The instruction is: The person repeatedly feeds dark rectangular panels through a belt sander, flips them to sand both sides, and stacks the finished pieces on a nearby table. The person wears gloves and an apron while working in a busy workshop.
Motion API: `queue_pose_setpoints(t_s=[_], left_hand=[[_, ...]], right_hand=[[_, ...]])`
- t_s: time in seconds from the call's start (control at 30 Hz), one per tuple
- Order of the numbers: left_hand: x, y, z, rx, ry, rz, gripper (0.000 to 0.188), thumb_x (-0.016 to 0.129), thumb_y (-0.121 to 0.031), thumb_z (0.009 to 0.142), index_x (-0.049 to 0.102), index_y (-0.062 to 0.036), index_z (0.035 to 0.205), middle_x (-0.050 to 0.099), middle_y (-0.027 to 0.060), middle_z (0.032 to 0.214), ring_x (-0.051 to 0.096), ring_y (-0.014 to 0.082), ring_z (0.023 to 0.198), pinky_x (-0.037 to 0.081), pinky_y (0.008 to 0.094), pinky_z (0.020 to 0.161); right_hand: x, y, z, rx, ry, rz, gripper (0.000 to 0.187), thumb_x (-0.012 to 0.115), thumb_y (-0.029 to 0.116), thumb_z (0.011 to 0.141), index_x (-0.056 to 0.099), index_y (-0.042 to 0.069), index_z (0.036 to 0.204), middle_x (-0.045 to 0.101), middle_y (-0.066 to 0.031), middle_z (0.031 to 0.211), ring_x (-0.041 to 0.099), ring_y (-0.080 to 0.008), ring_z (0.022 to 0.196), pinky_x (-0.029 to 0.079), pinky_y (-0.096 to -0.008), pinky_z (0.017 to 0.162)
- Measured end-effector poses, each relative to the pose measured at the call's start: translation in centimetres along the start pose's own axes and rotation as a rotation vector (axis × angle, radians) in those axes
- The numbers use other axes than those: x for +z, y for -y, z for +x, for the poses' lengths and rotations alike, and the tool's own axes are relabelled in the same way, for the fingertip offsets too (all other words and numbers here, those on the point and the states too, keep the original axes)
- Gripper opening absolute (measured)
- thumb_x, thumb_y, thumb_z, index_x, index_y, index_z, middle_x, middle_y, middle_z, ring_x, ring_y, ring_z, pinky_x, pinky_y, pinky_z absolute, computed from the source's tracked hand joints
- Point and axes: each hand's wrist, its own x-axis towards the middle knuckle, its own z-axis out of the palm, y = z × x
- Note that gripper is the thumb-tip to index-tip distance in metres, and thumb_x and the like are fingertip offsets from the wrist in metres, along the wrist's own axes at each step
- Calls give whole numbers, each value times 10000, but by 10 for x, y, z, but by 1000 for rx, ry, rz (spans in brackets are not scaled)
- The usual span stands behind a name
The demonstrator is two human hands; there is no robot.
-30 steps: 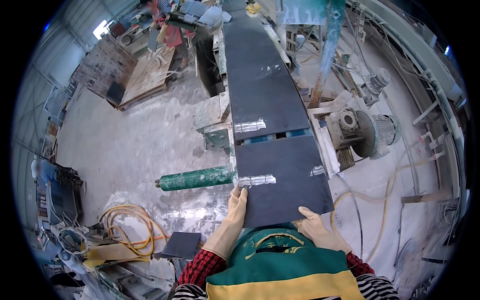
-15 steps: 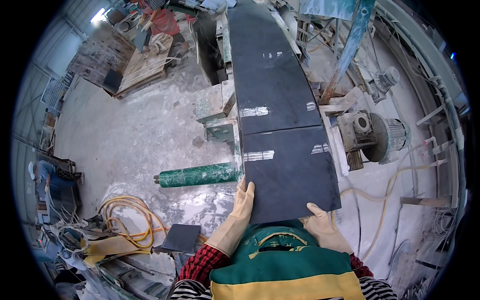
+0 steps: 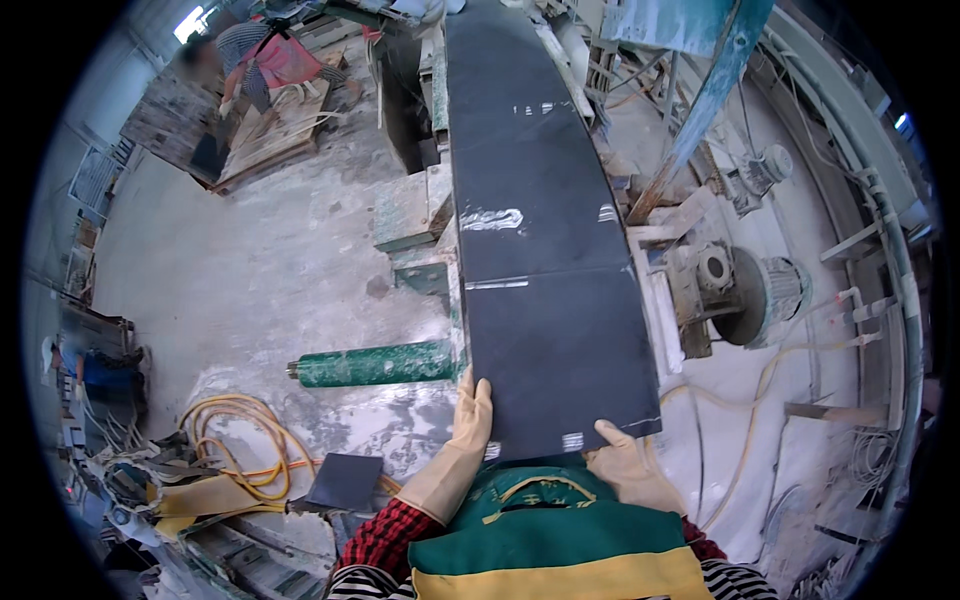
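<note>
A dark grey polished stone slab (image 3: 560,350) lies in front of me, its near end close to my apron. My left hand (image 3: 465,430), in a cream rubber glove, grips the slab's near left edge, with the thumb on top. At the near right corner, my right hand (image 3: 630,465) in a matching glove holds the front edge, thumb over the top and other fingers hidden below. Beyond a thin seam, a second dark slab (image 3: 530,190) continues away from me in line with the first.
Left of the slabs a green roller (image 3: 375,364) sticks out. A coiled yellow hose (image 3: 240,440) and a small dark tile (image 3: 345,481) lie at lower left. Motors (image 3: 760,290) stand on the right. A co-worker (image 3: 265,65) bends by a wooden pallet (image 3: 275,140) at far left.
The near slab's tilt has changed slightly: its reflections have shifted and the seam to the far slab looks narrower. Both hands keep their hold. The far co-worker has bent lower.
</note>
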Motion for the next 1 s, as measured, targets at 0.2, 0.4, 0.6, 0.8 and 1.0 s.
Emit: queue_pose_setpoints(t_s=[0.2,0.4,0.6,0.8,1.0], left_hand=[[6,32,10,48,-8,-100,436,426,-147,1033,454,-1,1443,545,143,1376,505,202,1237,393,314,1056],[11,30,24,128,18,40,493,475,-147,1019,377,73,1449,520,265,1393,503,360,1298,378,367,1094],[-59,6,10,-224,323,-120,587,502,-285,1039,292,-75,1546,657,181,1139,681,238,873,592,349,791],[-170,89,-78,-471,-135,-328,532,504,-331,1043,394,-81,1500,667,165,1128,694,234,833,617,347,719],[-252,151,-262,-432,-817,-509,481,639,-382,963,531,-58,1303,691,153,1095,703,229,836,597,288,643]], right_hand=[[-7,-3,12,216,-34,404,200,578,40,971,603,-29,1157,628,-131,1190,614,-273,1137,496,-399,1030],[-21,-12,37,379,-59,728,315,585,15,907,574,7,1221,620,-145,1268,593,-332,1201,466,-504,1073],[-7,-3,38,360,-103,606,237,621,18,890,631,30,1126,681,-131,1184,642,-321,1139,528,-475,1008],[-17,-12,54,417,86,628,233,650,62,909,635,32,1140,679,-139,1218,647,-317,1135,539,-473,988],[-19,-7,57,418,159,552,232,658,109,926,635,40,1147,707,-148,1161,657,-314,1147,523,-491,1036]])
